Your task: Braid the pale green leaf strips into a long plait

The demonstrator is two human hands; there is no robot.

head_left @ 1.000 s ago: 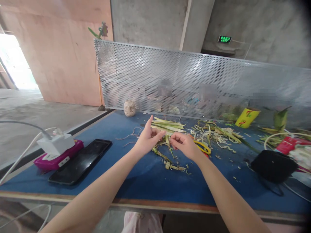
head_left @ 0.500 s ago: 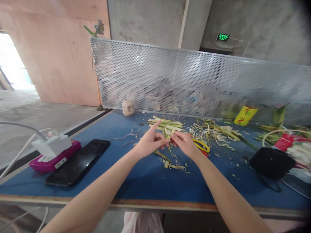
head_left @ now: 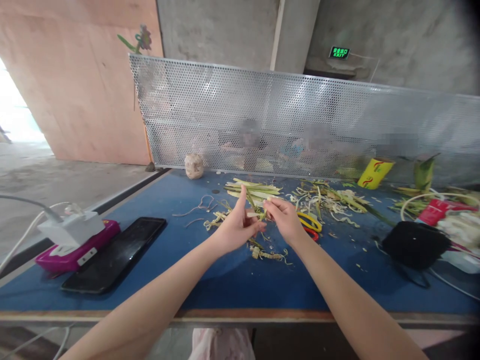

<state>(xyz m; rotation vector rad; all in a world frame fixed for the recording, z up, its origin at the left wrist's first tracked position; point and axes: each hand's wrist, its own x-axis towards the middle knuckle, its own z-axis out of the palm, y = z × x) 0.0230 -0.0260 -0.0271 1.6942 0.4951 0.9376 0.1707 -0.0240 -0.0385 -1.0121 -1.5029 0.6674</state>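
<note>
Over the middle of the blue table, my two hands meet at a small pale-green plant strip [head_left: 256, 214]. My right hand [head_left: 285, 218] pinches its right end between thumb and fingertips. On the other side, my left hand [head_left: 237, 226] has one finger pointing up, and its lower fingers are loosely closed round the strip, partly hidden. Behind them lies a bundle of cut green stalks [head_left: 236, 183]. Scissors with a yellow and red handle [head_left: 314, 223] rest beside my right wrist. Below the hands is a knobbly braided plant piece [head_left: 268, 254].
A black phone [head_left: 116, 255] and a purple power strip [head_left: 71, 256] with a white charger lie left. A carved pale block [head_left: 194, 166] stands by the perforated metal screen [head_left: 210, 110]. Plant scraps [head_left: 337, 200], a yellow packet [head_left: 375, 173] and a black pouch [head_left: 414, 245] are right.
My left hand has loosened and turned a little, its thumb dropping away from my right fingertips. My right hand has drawn slightly apart from it, still pinching the strip. The view has shifted slightly.
</note>
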